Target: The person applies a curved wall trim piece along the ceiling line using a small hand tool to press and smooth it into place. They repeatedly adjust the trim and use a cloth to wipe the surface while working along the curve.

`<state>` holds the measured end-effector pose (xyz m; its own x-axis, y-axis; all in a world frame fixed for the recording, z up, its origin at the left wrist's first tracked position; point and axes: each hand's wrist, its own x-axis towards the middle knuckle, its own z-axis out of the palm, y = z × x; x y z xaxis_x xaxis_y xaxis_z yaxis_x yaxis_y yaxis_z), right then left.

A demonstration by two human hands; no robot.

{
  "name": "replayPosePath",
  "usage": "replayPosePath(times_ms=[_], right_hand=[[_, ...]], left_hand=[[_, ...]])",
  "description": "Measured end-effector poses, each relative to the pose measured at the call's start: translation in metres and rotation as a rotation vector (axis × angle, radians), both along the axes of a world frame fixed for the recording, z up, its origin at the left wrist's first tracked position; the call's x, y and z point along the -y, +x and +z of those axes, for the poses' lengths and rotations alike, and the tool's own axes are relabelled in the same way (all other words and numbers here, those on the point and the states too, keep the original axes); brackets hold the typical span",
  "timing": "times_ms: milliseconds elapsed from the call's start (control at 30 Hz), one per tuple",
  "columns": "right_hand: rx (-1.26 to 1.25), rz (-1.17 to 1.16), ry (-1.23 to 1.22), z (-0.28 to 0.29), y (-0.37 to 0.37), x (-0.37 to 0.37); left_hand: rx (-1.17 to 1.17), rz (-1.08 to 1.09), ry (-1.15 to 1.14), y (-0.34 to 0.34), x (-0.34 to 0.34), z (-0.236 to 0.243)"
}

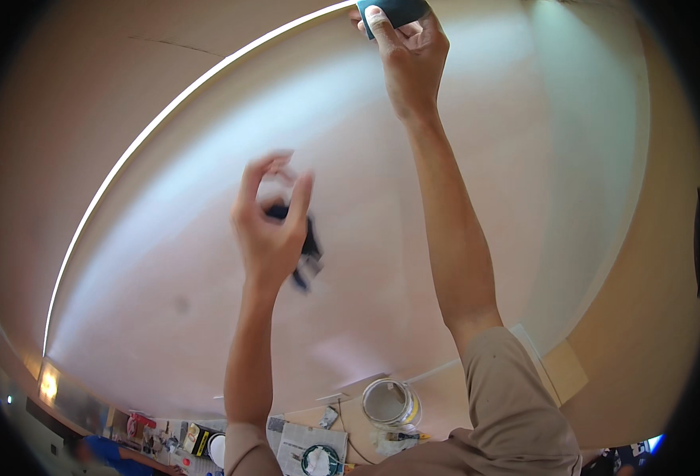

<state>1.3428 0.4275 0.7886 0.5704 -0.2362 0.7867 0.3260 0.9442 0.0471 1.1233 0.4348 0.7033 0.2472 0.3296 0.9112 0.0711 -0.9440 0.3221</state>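
Up at the top of the head view, my right hand (404, 63) grips a flat dark teal sheet or pad (389, 11) at the bright strip (207, 78) along the edge of a pale panel (381, 270). Lower and left, my left hand (270, 222) is blurred, its fingers curved and apart. Just behind it is a blurred dark object (309, 250), perhaps cloth; whether the hand touches it I cannot make out.
Below are a white bucket (385, 403), a brush (404, 436), newspaper (306, 435) with a green-rimmed container (318, 460), and several small items (199, 440). A person in blue (104, 452) is at lower left. Tan surfaces (619, 357) border the panel.
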Motion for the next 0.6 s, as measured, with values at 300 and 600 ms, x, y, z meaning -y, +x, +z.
replayPosePath(times_ms=[300,600], right_hand=[[-0.020,-0.043,-0.218,0.006,0.005,0.023],[0.040,-0.077,-0.220,0.004,0.021,0.016]], left_hand=[[0.062,-0.517,-0.218,0.127,-0.005,0.098],[0.106,-0.529,-0.262,0.143,-0.014,0.106]])
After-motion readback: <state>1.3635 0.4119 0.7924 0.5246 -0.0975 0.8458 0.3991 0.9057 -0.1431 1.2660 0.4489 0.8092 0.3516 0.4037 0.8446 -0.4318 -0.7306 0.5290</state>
